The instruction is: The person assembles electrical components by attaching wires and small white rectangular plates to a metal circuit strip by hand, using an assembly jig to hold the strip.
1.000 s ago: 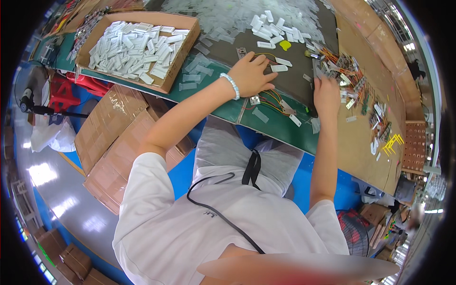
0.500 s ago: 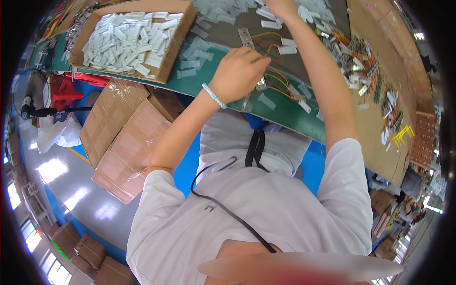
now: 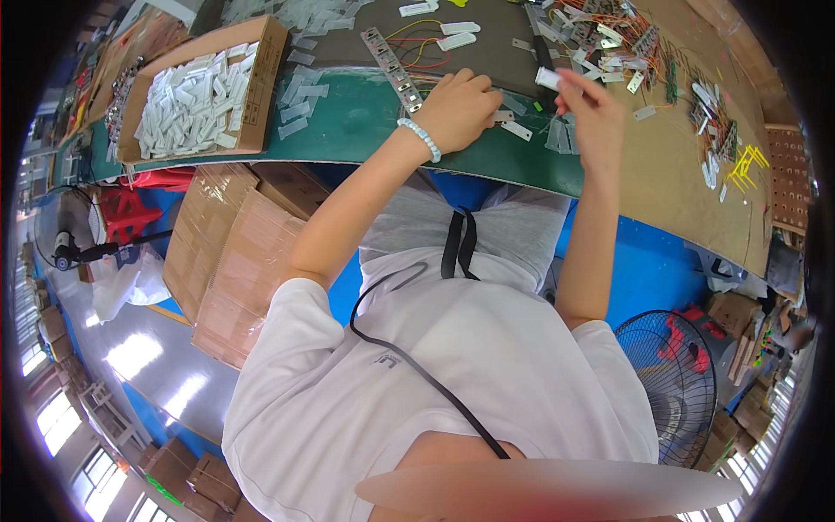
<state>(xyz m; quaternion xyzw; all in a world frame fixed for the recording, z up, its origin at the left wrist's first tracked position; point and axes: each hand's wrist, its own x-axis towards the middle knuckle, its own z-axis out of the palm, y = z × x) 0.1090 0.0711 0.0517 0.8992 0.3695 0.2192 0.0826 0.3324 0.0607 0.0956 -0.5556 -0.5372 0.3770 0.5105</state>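
My right hand [image 3: 595, 117] is raised over the right part of the green tabletop, pinching a small white rectangular plastic piece [image 3: 548, 79] between thumb and fingers. My left hand [image 3: 459, 111] rests on the table with its fingers curled down; whatever they hold is hidden beneath them. Beside its knuckles lies a long metal strip [image 3: 391, 70] with several small parts along it. Yellow and red wires [image 3: 424, 54] lead from this strip to white pieces [image 3: 458, 40] lying beyond my left hand. A small white plate [image 3: 516, 130] shows just right of the left fingers.
A cardboard tray [image 3: 265, 87] full of white pieces stands at the left. Clear plastic strips [image 3: 300, 103] lie beside it. Wired parts [image 3: 626, 43] are heaped at the far right, near yellow pieces [image 3: 746, 167]. A cardboard box [image 3: 248, 270] and a black fan [image 3: 674, 383] stand below table height.
My right hand has come back from the far side of the table, now with a white plastic piece in its fingers. My left hand stays low by the metal strip. The view has shifted.
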